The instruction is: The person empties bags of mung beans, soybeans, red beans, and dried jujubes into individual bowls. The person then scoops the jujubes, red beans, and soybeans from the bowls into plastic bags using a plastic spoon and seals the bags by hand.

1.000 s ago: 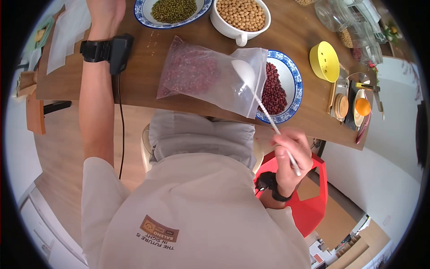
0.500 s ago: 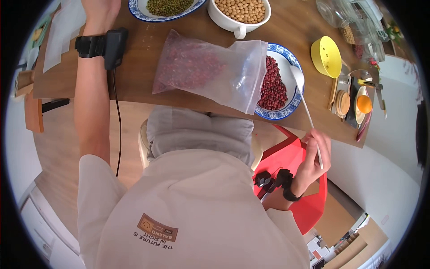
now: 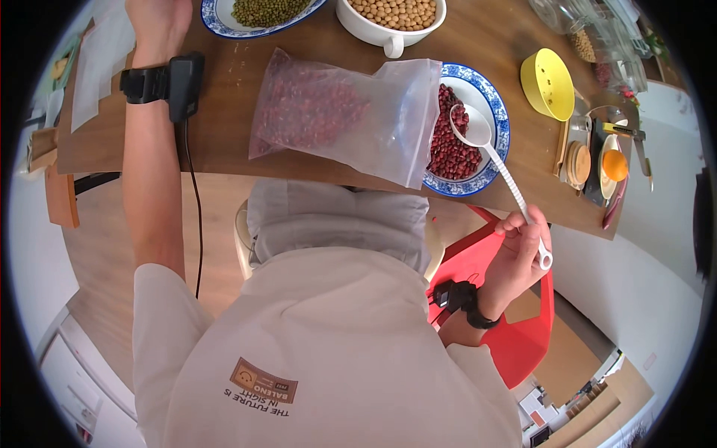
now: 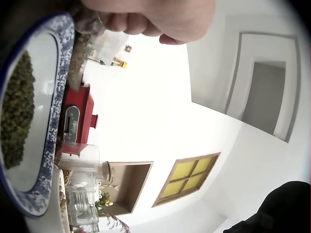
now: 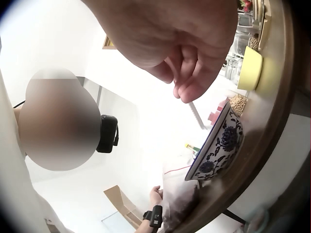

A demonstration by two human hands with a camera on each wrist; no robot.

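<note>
My right hand (image 3: pixel 519 254) pinches the handle of a long white spoon (image 3: pixel 506 173). The spoon's bowl lies over the dark red beans (image 3: pixel 452 158) in a blue-rimmed plate (image 3: pixel 502 142), with some beans at its tip. A clear zip bag (image 3: pixel 388 127), partly filled with red beans, lies on its side, its open mouth overlapping the plate's left part. My left hand (image 3: pixel 160 26) reaches forward at the top left, partly cut off; its fingers (image 4: pixel 138 24) look curled in the left wrist view. I cannot tell whether they hold anything.
Green beans (image 3: pixel 269 9) in a blue-rimmed dish and chickpeas in a white handled bowl (image 3: pixel 373 31) stand farther back. On the right are a yellow bowl (image 3: pixel 541 86), a wooden-lidded jar (image 3: pixel 579 164) and an orange (image 3: pixel 615 165). Clear bags (image 3: pixel 97 71) lie left.
The spoon has moved from over the bag to the plate's right rim, then left into the red beans. The right hand has shifted right. The left hand stays about where it was.
</note>
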